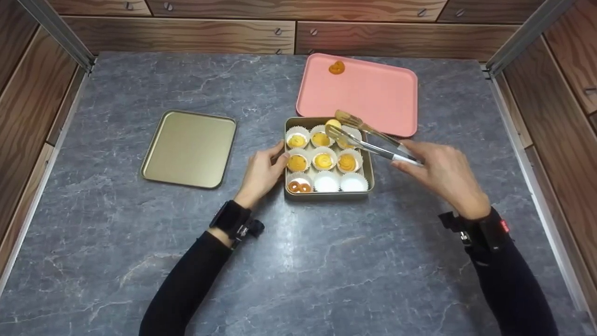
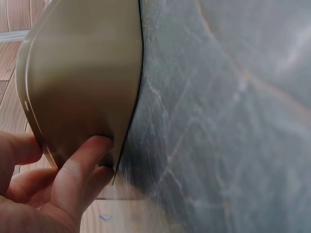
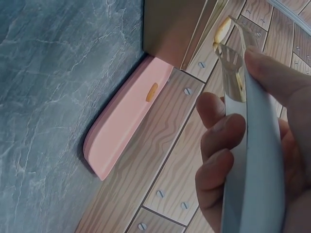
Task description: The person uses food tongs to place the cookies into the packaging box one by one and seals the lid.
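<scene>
My right hand (image 1: 443,170) grips metal tongs (image 1: 382,151), whose tips hold a small round yellow cookie (image 1: 333,123) above the back row of an open gold tin (image 1: 329,196). At the tin's left side, my left hand (image 1: 263,173) holds the wall, with the thumb by the rim and fingers against the outside (image 2: 80,167). White paper cups stand in rows inside the tin. Yellow cookies fill the middle row and show in the back row, partly hidden by the tongs. Brown pretzels (image 1: 299,187) lie in the front left cup; the other two front cups (image 1: 340,182) are empty.
Behind the tin lies a pink tray (image 1: 373,95) bearing one brown pretzel (image 1: 336,67). A flat gold lid (image 1: 189,149) rests on the grey marbled table to the left. Wood-patterned panels (image 1: 196,35) border the table.
</scene>
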### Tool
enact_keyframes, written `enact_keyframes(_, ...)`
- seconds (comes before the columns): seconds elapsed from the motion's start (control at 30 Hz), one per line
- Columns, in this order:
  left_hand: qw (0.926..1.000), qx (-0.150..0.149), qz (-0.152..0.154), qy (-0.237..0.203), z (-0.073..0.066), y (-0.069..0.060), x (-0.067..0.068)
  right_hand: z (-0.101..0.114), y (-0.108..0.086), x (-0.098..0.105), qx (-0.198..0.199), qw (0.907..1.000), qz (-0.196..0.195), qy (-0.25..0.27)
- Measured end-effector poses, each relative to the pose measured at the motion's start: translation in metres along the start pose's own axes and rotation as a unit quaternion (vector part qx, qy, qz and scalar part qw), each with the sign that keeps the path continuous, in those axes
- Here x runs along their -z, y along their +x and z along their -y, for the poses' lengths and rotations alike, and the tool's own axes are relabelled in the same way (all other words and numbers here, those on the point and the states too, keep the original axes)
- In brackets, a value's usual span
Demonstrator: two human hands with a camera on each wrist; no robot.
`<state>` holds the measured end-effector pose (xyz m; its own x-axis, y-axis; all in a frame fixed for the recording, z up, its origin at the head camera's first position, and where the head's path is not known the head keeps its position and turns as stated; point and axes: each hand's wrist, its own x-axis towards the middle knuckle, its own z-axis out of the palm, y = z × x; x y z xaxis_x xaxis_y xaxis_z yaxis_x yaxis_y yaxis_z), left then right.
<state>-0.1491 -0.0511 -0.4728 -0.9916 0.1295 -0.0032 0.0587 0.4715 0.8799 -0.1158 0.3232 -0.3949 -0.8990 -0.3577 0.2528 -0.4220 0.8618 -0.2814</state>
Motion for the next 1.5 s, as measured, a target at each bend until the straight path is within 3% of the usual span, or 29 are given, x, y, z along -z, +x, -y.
enact_keyframes(0.23,1.0,-0.007,-0.003,-0.002,-0.001,-0.001,0.001,-0.002,-0.009,0.005,0.002,0.9995,0.024,0.018)
enact_keyframes(0.8,1.0,-0.001,0.003,-0.002,-0.001,-0.001,0.001,-0.006,-0.017,0.008,0.071,0.9948,0.069,0.023)
enact_keyframes(1.27,0.9999,-0.01,-0.005,0.002,-0.001,-0.002,0.0,-0.009,-0.022,0.009,0.077,0.9874,0.128,0.053)
enact_keyframes(1.5,1.0,0.002,-0.001,0.002,-0.002,-0.001,0.0,-0.009,-0.021,0.01,0.084,0.9859,0.136,0.049)
